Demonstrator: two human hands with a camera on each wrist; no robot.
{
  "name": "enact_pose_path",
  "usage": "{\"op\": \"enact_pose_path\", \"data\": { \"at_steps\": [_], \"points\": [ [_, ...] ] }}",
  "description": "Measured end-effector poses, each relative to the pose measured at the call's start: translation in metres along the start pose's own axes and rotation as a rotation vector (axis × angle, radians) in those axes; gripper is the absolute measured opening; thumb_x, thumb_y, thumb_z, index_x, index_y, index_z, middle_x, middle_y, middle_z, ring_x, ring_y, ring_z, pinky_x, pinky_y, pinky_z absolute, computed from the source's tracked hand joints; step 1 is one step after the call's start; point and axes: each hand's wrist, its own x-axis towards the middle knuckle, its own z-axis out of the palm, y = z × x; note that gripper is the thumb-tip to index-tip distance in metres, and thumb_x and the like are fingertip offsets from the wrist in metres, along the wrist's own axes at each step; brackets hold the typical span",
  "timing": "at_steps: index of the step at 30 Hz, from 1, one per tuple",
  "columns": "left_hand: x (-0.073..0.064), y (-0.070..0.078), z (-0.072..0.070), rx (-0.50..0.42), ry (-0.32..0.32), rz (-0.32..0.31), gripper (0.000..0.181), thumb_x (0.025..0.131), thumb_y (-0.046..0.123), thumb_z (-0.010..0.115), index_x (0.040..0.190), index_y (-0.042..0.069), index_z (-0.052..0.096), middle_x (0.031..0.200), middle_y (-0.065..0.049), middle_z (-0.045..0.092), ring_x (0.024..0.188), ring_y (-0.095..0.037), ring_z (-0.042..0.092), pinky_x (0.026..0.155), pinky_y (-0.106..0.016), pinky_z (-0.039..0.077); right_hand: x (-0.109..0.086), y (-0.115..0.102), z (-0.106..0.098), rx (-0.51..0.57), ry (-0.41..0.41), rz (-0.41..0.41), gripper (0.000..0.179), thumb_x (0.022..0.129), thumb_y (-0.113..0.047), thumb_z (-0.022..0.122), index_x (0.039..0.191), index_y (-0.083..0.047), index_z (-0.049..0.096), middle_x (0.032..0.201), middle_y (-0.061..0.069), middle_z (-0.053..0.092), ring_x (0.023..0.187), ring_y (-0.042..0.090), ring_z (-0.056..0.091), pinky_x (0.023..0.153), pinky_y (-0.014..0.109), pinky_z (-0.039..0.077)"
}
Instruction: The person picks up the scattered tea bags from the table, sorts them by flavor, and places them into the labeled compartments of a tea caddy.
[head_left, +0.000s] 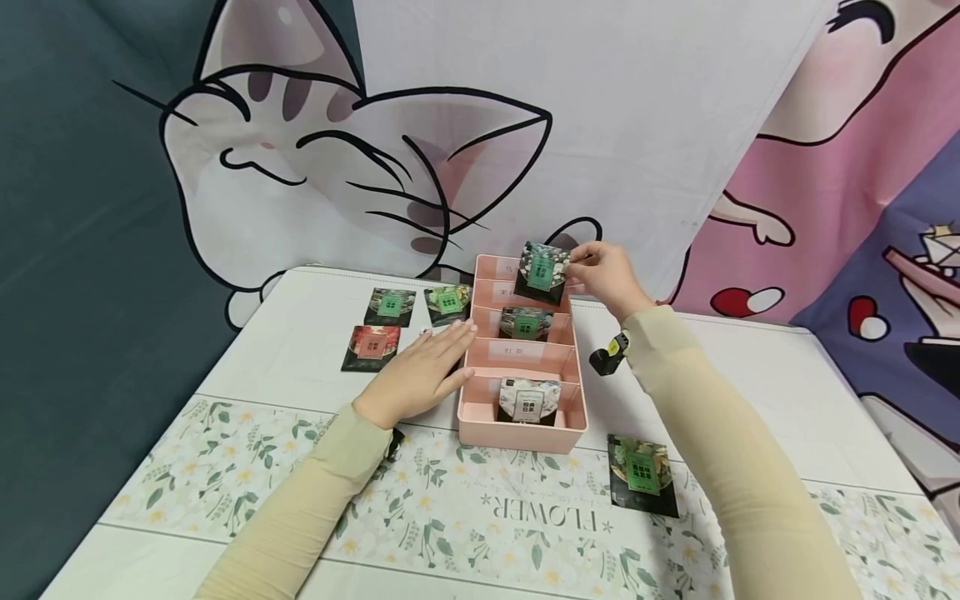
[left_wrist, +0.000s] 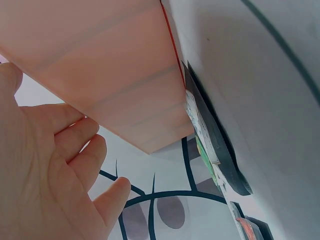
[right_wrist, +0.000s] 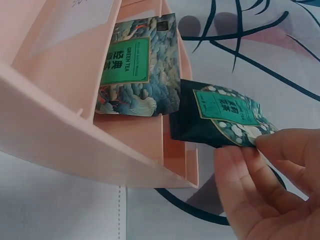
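Observation:
A dark green tea sachet [head_left: 542, 271] with white blossoms hangs over the rear of a pink compartment box [head_left: 517, 436]. My right hand [head_left: 609, 279] pinches its right edge between thumb and fingers; in the right wrist view the sachet's dark lower end [right_wrist: 192, 117] is at a rear compartment. A green tea sachet [right_wrist: 142, 67] stands in the compartment in front of it, and a white tea sachet [head_left: 528, 402] leans in the front one. My left hand [head_left: 420, 375], fingers extended, touches the box's left wall [left_wrist: 115, 65].
Left of the box lie two green-labelled sachets [head_left: 390, 307] and a red-labelled sachet [head_left: 371, 347]. Another green-labelled sachet [head_left: 642, 475] lies at front right. White paper labels [head_left: 516, 351] mark the compartments. A cat-print cloth [head_left: 300, 183] hangs behind the table.

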Motion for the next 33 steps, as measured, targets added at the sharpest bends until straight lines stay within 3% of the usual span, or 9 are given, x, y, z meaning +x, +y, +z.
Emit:
{"op": "enact_pose_path", "data": {
  "at_steps": [4,10,17,26,33],
  "points": [
    [0.000,0.000,0.000,-0.004,-0.003,-0.001,0.065,0.110,0.046,0.038,0.161,0.010,0.025,0.168,-0.005,0.020,0.154,-0.025,0.020,0.126,-0.049,0.016,0.005,0.001,0.004,-0.011,-0.030,0.025,0.012,0.099,-0.003,0.063,0.108,0.005,0.063,0.101,0.017,0.068,0.081,0.027,0.069,0.081,0.039,0.063],
    [0.000,-0.001,0.000,-0.004,-0.006,-0.003,0.065,0.110,0.046,0.038,0.162,0.010,0.025,0.168,-0.005,0.019,0.155,-0.024,0.019,0.126,-0.048,0.016,0.011,0.002,0.012,-0.075,-0.093,0.039,0.003,0.096,0.000,0.065,0.094,0.000,0.065,0.097,0.018,0.070,0.075,0.021,0.069,0.077,0.035,0.063],
    [0.000,-0.001,0.000,-0.002,-0.006,0.001,0.065,0.110,0.046,0.038,0.161,0.009,0.025,0.168,-0.005,0.019,0.155,-0.024,0.019,0.126,-0.049,0.017,0.011,-0.002,0.019,-0.192,-0.160,0.038,0.014,0.100,-0.003,0.060,0.107,0.008,0.065,0.112,0.026,0.070,0.087,0.029,0.072,0.079,0.034,0.063],
    [0.000,0.000,0.000,-0.004,-0.003,0.003,0.065,0.110,0.045,0.039,0.161,0.009,0.026,0.168,-0.005,0.019,0.154,-0.025,0.020,0.126,-0.048,0.016,0.010,-0.002,0.024,-0.250,-0.103,0.029,0.019,0.101,-0.007,0.060,0.112,0.008,0.066,0.113,0.026,0.069,0.097,0.036,0.072,0.083,0.040,0.062],
    [0.000,-0.001,0.000,0.001,-0.007,-0.001,0.065,0.110,0.047,0.038,0.162,0.010,0.025,0.168,-0.004,0.019,0.155,-0.023,0.018,0.126,-0.048,0.016,0.006,0.003,0.017,-0.139,-0.037,0.049,0.028,0.103,-0.007,0.057,0.125,0.010,0.059,0.119,0.025,0.063,0.107,0.038,0.068,0.092,0.041,0.059]
  ]
}}
